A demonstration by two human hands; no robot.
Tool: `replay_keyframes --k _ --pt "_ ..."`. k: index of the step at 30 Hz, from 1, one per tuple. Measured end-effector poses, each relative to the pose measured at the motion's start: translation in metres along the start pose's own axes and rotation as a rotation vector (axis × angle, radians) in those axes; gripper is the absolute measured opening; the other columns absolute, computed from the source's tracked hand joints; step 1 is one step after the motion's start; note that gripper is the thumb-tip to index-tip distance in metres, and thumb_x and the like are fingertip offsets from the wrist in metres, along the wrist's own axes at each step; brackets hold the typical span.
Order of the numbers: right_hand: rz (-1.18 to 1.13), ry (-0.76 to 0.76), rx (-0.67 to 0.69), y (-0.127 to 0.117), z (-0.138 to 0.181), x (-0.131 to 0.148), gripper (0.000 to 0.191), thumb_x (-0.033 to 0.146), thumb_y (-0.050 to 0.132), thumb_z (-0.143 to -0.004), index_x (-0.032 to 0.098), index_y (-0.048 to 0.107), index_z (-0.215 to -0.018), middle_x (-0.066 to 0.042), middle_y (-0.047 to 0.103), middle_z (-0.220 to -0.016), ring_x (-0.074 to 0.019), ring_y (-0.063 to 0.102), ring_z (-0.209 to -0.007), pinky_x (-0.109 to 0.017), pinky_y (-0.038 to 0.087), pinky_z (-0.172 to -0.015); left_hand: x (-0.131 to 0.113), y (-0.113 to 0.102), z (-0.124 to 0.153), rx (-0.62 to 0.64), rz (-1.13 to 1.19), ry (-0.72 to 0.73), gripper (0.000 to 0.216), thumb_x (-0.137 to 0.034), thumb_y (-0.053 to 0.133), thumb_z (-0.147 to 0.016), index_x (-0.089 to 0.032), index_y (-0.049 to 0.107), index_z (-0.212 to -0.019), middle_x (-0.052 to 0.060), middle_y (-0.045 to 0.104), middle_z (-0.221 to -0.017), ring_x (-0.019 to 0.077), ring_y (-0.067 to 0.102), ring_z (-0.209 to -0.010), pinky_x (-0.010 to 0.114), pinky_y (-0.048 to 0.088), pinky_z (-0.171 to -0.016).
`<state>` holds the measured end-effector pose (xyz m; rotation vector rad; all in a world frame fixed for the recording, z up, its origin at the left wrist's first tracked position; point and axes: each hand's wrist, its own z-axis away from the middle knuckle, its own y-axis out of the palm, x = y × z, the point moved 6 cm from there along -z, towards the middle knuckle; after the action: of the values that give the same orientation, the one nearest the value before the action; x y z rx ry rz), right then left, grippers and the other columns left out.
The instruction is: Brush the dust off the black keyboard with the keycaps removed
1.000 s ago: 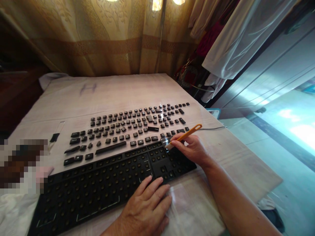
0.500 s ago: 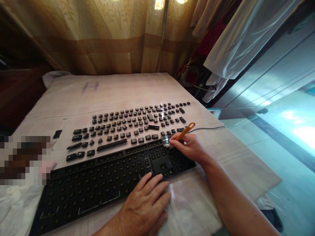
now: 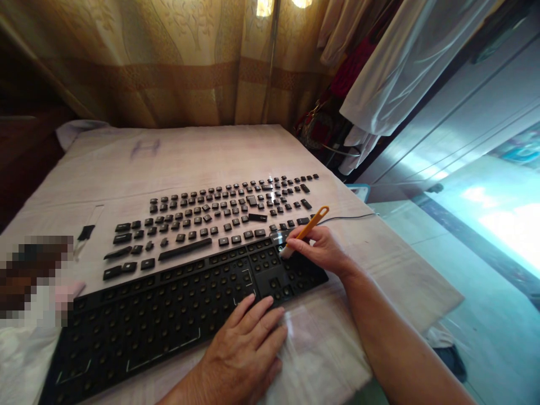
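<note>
A black keyboard [image 3: 169, 306] with its keycaps off lies across the near part of the table, bare key posts showing. My right hand [image 3: 323, 248] is closed round the orange handle of a small brush [image 3: 313, 221]. The brush leans, its pale bristles against the keyboard's upper right part, beside the brand label. Palm down, my left hand [image 3: 244, 343] rests at the keyboard's front edge with fingers stretched out, the fingertips touching the frame. Behind the keyboard, loose black keycaps [image 3: 205, 232] lie in rows, with the long space bar [image 3: 184, 249] nearest.
A light cloth covers the table [image 3: 211, 152]. At the left are a small black tool with a wire loop [image 3: 86, 232], a pink piece [image 3: 70, 294] and white cloth [image 3: 25, 354]. The cable [image 3: 348, 217] runs off right. Curtains [image 3: 189, 62] and clothes [image 3: 405, 67] hang beyond.
The view has shifted slightly, so the scene sits further left. The brush's bristles have moved a little down from the label, over the key posts. My left hand stays at the front edge.
</note>
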<state>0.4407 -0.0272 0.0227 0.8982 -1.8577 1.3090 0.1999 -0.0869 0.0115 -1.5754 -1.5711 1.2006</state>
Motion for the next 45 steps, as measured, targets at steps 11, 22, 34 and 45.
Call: replay_keyframes --k 11,22,34,45 --pt "0.044 0.001 0.084 0.002 -0.001 0.008 0.022 0.037 0.067 -0.089 0.019 0.074 -0.079 -0.005 0.077 -0.076 -0.0186 0.070 -0.067 -0.029 0.053 -0.064 0.000 0.000 0.000 0.019 0.021 -0.014 0.033 -0.030 0.060 -0.097 -0.022 0.065 -0.129 0.005 0.068 -0.136 0.0226 0.055 -0.136 0.044 0.036 -0.124" --pt "0.007 0.050 -0.007 -0.004 -0.002 0.000 0.026 0.042 0.068 -0.087 0.018 0.074 -0.079 -0.005 0.077 -0.077 -0.0194 0.069 -0.067 -0.030 0.053 -0.064 0.000 -0.002 -0.002 0.019 -0.002 -0.003 0.032 -0.029 0.058 -0.098 -0.023 0.065 -0.129 0.003 0.069 -0.135 0.0221 0.057 -0.134 0.043 0.040 -0.121" --pt "0.037 0.031 0.094 0.002 -0.002 0.007 0.021 0.035 0.066 -0.088 0.019 0.074 -0.078 -0.004 0.077 -0.075 -0.0177 0.070 -0.066 -0.027 0.054 -0.064 0.000 -0.005 -0.004 0.020 0.007 -0.003 0.031 -0.028 0.056 -0.099 -0.022 0.065 -0.128 0.003 0.071 -0.133 0.0228 0.059 -0.133 0.043 0.042 -0.120" --pt "-0.032 0.109 -0.094 -0.016 -0.003 -0.004 0.036 0.053 0.071 -0.083 0.018 0.075 -0.078 -0.006 0.076 -0.074 -0.0208 0.069 -0.067 -0.031 0.054 -0.064 0.000 -0.003 -0.003 0.015 0.000 -0.003 0.033 -0.030 0.059 -0.098 -0.022 0.065 -0.129 0.003 0.070 -0.133 0.0212 0.058 -0.133 0.041 0.036 -0.123"
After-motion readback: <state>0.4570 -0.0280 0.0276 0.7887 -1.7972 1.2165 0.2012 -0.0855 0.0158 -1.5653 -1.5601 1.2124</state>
